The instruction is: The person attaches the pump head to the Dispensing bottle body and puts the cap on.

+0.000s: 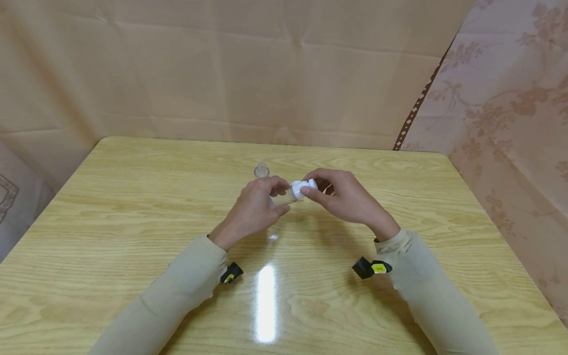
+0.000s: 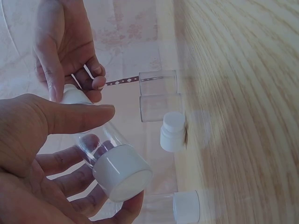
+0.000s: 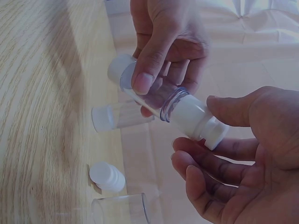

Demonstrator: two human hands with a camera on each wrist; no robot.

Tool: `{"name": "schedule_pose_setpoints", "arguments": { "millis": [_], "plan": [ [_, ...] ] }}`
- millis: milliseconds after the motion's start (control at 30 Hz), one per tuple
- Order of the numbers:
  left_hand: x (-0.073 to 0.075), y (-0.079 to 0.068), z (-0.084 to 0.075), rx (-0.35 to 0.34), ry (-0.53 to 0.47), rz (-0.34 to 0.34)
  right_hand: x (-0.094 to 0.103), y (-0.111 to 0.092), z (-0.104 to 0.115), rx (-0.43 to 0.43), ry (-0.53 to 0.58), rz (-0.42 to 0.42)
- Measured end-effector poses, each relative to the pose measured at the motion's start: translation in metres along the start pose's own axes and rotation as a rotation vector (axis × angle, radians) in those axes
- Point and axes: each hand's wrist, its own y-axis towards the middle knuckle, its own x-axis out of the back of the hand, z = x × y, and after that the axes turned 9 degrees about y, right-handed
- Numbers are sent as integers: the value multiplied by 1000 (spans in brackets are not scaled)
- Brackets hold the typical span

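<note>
Holding bottle (image 2: pixel 119 164), blurred yellow wrist label (image 1: pixel 379 268)

A glossy, yellow wood-grained tabletop (image 1: pixel 133 197) spreads across the head view's middle; a bright white reflection (image 1: pixel 266 303) glares at six o'clock; creased beige cloth (image 1: pixel 266 74) hangs at twelve; a brown diamond-patterned band (image 1: pixel 416 109) slants at two, edging pink floral cloth (image 1: pixel 510 88) towards three; paler cloth (image 1: pixel 22 212) shows at nine.

There are two bottles: one held bottle (image 2: pixel 122 174) and one standing bottle (image 2: pixel 186 207) on the single table (image 1: pixel 111 256). White tops also number two, a held top (image 3: pixel 189 115) at the held bottle's mouth and a loose top (image 2: pixel 173 135) right of the standing one. Two clear covers (image 2: pixel 161 108) stand farther right.
</note>
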Motion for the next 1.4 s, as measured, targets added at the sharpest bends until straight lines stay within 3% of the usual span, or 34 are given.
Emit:
{"name": "schedule_pose_setpoints", "arguments": {
  "millis": [933,1400],
  "plan": [
    [-1,1,0,13,0,9,1,-2,-1,80,24,15],
    [-1,0,0,3,1,-2,-1,-2,-1,78,13,17]
  ]
}}
